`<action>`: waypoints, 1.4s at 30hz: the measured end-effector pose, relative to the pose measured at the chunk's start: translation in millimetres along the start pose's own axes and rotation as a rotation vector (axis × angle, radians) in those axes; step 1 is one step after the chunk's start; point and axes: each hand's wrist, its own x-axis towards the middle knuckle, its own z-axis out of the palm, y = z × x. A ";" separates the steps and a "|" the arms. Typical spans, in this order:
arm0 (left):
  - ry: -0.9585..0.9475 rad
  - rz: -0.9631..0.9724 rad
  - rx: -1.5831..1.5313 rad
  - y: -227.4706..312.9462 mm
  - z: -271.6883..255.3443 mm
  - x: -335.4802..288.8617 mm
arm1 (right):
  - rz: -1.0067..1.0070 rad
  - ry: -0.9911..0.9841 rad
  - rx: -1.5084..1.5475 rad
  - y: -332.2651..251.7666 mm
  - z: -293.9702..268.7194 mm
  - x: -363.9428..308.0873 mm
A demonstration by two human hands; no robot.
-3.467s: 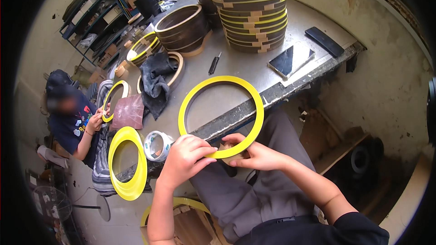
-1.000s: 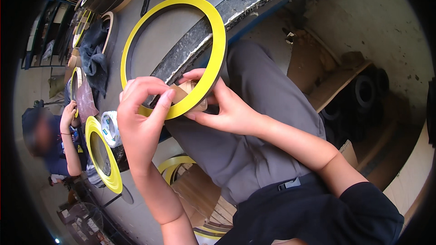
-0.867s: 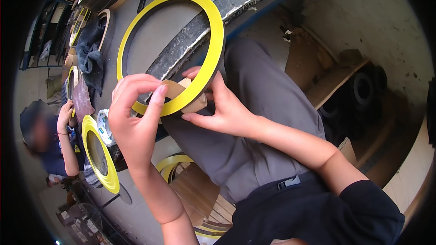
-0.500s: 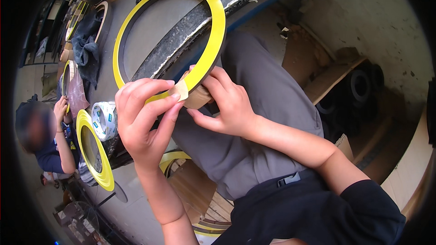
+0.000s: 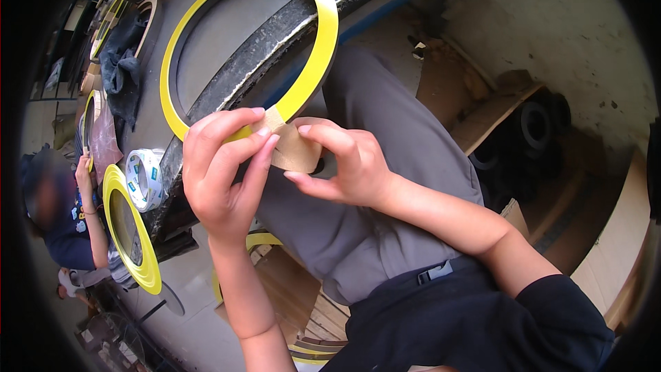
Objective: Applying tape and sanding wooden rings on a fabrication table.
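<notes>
A large ring (image 5: 328, 38) with a yellow face and a dark edge leans over the bench edge in front of me. At its near side a strip of tan paper tape (image 5: 297, 151) lies across the yellow face and curves downward. My left hand (image 5: 224, 169) pinches the tape's upper end against the ring, thumb and fingertips together. On the other side, my right hand (image 5: 348, 165) grips the hanging part, index finger on its upper edge and thumb below. Its other fingers are partly hidden.
Left of my left hand stand a white tape roll (image 5: 155, 182) and a stack of yellow rings (image 5: 149, 270). A co-worker's hand (image 5: 84, 176) touches another ring at far left. Below are cardboard (image 5: 286, 289) and rings; black rolls (image 5: 536, 124) lie at right.
The ring has shifted slightly left and up in view. My right index finger has come off the ring's back onto the tape, which now shows more of its broad face.
</notes>
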 end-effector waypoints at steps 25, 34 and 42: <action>0.118 0.024 -0.033 -3.9 18.3 -12.9 | 0.047 -0.167 -0.428 -18.5 -20.9 -17.0; 0.108 0.008 -0.015 -2.8 20.6 -16.1 | -0.028 -0.058 -0.472 -70.3 -52.9 9.7; 0.130 -0.053 -0.039 -2.2 22.1 -17.0 | -0.072 0.105 -0.407 -81.1 -47.8 32.7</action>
